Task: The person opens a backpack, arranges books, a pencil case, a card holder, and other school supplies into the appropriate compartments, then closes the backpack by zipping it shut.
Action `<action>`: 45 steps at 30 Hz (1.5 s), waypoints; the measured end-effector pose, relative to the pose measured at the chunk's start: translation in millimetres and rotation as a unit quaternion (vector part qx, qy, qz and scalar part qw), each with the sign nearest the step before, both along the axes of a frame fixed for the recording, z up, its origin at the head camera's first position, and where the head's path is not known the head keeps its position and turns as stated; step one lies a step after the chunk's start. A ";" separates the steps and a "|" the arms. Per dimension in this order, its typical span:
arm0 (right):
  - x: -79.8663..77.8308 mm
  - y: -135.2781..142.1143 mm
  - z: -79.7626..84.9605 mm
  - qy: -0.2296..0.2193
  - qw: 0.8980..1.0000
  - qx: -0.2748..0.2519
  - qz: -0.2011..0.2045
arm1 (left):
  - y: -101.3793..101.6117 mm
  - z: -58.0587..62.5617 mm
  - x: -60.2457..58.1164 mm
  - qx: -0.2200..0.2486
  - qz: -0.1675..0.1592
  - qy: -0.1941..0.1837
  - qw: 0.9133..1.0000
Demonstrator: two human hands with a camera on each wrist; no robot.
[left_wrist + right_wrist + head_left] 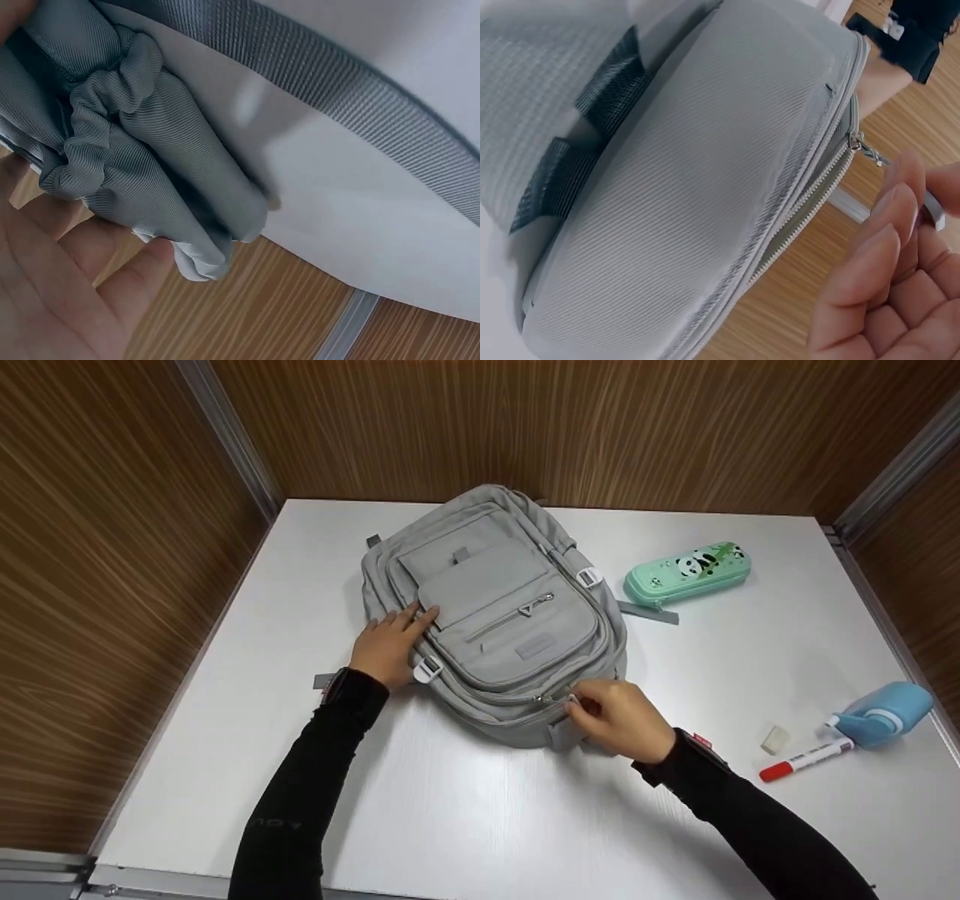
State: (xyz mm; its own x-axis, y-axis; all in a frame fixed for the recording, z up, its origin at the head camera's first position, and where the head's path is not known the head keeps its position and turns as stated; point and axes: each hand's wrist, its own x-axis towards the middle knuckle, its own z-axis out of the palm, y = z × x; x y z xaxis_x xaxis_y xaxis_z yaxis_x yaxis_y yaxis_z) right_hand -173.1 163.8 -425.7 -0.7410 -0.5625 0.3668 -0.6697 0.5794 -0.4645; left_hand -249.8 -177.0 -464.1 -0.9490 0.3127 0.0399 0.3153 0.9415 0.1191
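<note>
A grey backpack (495, 585) lies on the table, front pocket side up, turned at a slant. My left hand (384, 649) rests on its left side with fingers spread. In the left wrist view, the fingers of that hand (67, 277) touch gathered grey fabric (150, 150). At the backpack's lower right edge, my right hand (622, 716) pinches a zipper pull (932, 211) between thumb and curled fingers. The right wrist view shows its slider (855, 140) on the zipper, with the teeth parted below it and a narrow gap between them.
A green panda pencil case (690, 574) lies right of the backpack, near a grey strap end (652, 613). Farther right are a small eraser (775, 740), a red-capped marker (810, 759) and a blue bottle (885, 714). Wood-grain panels (540, 435) border the white table (465, 825).
</note>
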 end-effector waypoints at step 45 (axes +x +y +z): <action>-5.7 -56.4 -7.3 -0.014 1.000 0.006 0.006 | 92.6 -1.8 91.8 -0.088 -0.004 0.218 0.972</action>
State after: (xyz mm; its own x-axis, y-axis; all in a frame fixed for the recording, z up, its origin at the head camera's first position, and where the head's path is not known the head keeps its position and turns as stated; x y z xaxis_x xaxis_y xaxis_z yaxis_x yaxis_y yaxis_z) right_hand -178.8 107.4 -433.0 -0.7437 -0.5759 0.3396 -0.6639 0.5765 -0.4763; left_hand -158.1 -84.5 -465.8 -0.8516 0.3583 0.3825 0.3071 0.9326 -0.1897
